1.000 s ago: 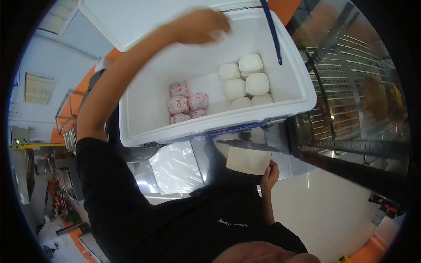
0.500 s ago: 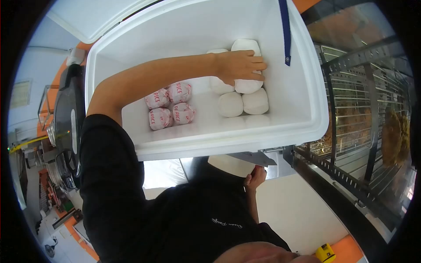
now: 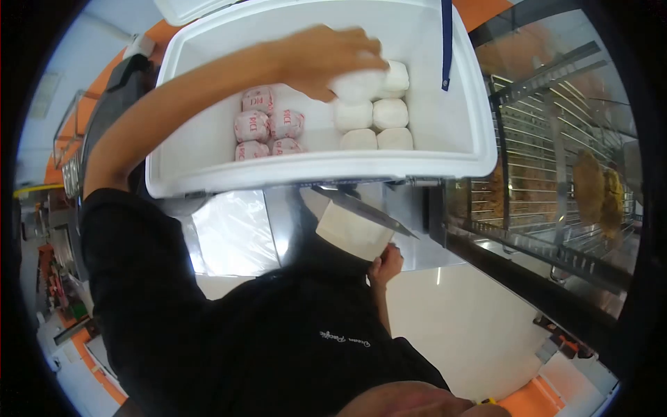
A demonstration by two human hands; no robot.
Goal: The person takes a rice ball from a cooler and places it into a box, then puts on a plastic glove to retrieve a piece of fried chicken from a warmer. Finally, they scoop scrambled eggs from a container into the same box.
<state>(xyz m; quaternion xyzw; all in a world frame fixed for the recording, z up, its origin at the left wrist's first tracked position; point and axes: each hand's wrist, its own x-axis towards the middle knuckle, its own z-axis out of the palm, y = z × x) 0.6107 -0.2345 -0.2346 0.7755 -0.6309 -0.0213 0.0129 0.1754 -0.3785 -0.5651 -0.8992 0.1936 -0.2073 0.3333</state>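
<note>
My left hand (image 3: 337, 59) reaches over the white cooler box (image 3: 313, 170), fingers curled down around a white paper-wrapped bundle (image 3: 356, 87). Hand and bundle are both blurred by motion. Below and to the right of it sit several more white wrapped bundles (image 3: 390, 113), packed in rows. On the left inside the cooler are several wrapped packs with red RICE print (image 3: 251, 126). Lower down, my right hand (image 3: 386, 264) grips the corner of a white open tub (image 3: 356, 233). A long grey pointed strip, blade-like (image 3: 368, 210), lies across the tub's top.
A dark blue strap (image 3: 447, 48) hangs over the cooler's right side. To the right stands a glass cabinet with wire racks (image 3: 521, 139) holding brown food (image 3: 589, 177). Clear plastic sheets (image 3: 236, 233) lie on the metal counter below the cooler.
My left hand has come up and to the left off the right-hand stack, with a white bundle under its fingers. The whole view has shifted, showing more of the tub.
</note>
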